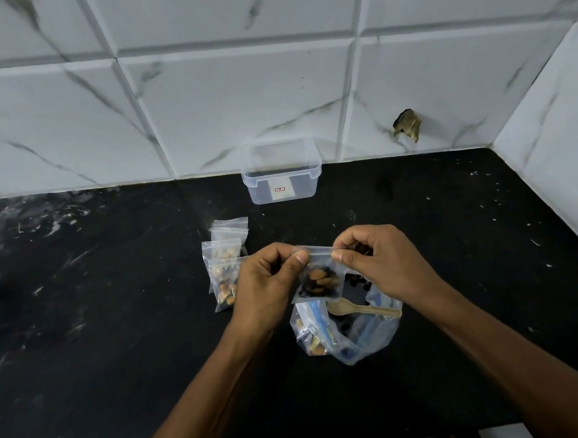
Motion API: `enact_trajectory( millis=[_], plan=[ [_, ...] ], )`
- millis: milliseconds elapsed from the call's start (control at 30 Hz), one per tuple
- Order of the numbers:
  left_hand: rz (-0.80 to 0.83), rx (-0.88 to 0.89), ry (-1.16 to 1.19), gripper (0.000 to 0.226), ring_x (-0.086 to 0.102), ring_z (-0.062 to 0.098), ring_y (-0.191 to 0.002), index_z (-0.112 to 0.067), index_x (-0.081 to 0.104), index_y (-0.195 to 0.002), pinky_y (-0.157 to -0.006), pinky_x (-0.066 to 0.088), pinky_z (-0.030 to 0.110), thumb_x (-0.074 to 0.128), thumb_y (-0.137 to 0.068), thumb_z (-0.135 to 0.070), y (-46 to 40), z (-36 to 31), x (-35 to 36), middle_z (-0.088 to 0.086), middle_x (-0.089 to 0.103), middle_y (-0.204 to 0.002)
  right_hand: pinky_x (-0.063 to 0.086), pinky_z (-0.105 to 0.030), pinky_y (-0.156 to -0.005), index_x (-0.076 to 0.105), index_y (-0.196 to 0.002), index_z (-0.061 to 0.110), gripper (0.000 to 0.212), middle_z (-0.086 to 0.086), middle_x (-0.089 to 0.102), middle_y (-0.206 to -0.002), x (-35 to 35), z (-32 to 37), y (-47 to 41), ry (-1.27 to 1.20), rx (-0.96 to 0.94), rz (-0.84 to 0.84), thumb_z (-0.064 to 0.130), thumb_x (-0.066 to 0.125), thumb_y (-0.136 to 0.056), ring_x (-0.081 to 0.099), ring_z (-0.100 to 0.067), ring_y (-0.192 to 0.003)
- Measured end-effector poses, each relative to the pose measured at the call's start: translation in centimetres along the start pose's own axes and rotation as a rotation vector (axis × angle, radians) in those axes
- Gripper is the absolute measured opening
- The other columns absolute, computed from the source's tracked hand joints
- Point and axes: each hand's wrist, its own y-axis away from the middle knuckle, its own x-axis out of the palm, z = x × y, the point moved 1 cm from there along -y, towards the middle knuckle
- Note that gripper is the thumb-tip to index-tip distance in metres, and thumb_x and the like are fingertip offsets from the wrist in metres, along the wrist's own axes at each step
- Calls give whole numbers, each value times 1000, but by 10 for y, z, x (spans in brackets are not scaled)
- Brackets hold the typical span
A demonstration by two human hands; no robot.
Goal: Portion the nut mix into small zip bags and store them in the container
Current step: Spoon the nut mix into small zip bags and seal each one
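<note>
A small clear zip bag (319,281) holding almonds and dark nuts hangs above the counter. My left hand (268,285) pinches its top left corner and my right hand (383,263) pinches the top edge on the right. Below it lies the large clear bag of nut mix (350,334), open, with a wooden spoon (362,309) across its mouth. Three filled small zip bags (224,261) lie overlapped on the counter just left of my left hand. A clear plastic container (281,171), with no lid and nothing in it, stands against the wall.
The black stone counter (117,333) carries pale specks and smears, heaviest at the far left. White marble-look tiles (237,85) back it, with a broken hole (407,125) right of the container. A side wall (555,131) closes the right end.
</note>
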Motion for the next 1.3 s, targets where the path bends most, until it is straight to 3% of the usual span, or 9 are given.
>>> enact_trajectory(
  millis=[200,400,500,633,767,1000,1167,1300],
  plan=[
    [5,-61,39,12,72,11,-80,-8,69,-90,-71,58,22,57,-93,-7,3,4,-12,3,74,-83,45,-8,-65,70,-83,26,7,12,67,-75,4,-2,-2,-7,1,11,19,69,-86,61,3,-72],
    [-43,-89,-11,10,72,21,-86,-10,68,-89,-81,60,39,59,-93,-9,5,12,-24,14,73,-91,50,-12,-66,71,-86,21,8,8,69,-76,15,-3,-4,-151,77,83,14,68,-87,64,-1,-73],
    [-36,-67,-65,10,73,21,-86,-6,69,-91,-78,61,36,60,-93,-10,6,17,-30,12,74,-90,50,-11,-65,71,-86,20,8,7,69,-76,21,0,-5,-139,66,81,14,66,-88,63,0,-72],
    [-52,-90,-29,12,73,18,-79,-3,68,-93,-68,59,27,58,-95,-9,2,18,-36,14,73,-88,57,-24,-71,69,-92,21,8,0,70,-87,27,3,-6,-222,92,127,15,65,-88,67,-10,-80],
    [-11,-96,-33,10,73,22,-80,-6,67,-93,-72,62,32,58,-95,-7,0,19,-35,17,72,-90,58,-30,-75,68,-93,24,7,5,69,-90,36,5,-6,-124,52,181,19,65,-89,66,-7,-85],
    [102,-41,-147,6,72,8,-75,-8,69,-91,-67,55,18,65,-91,-4,0,19,-30,-3,74,-80,47,-13,-67,71,-84,26,9,9,69,-75,42,9,-4,-49,-19,141,19,67,-88,62,-2,-74],
    [67,-3,-192,7,69,3,-71,-9,71,-87,-64,52,14,66,-91,-6,0,22,-33,-7,73,-76,52,-20,-65,72,-88,21,5,3,70,-79,45,5,-5,-152,49,155,20,67,-89,65,-10,-74],
    [48,-83,-175,7,70,9,-79,-10,71,-91,-69,54,21,64,-93,-11,5,30,-45,1,73,-85,59,-27,-67,71,-88,16,11,0,70,-84,50,1,-4,-315,117,250,15,61,-92,69,-14,-83]
  ],
)
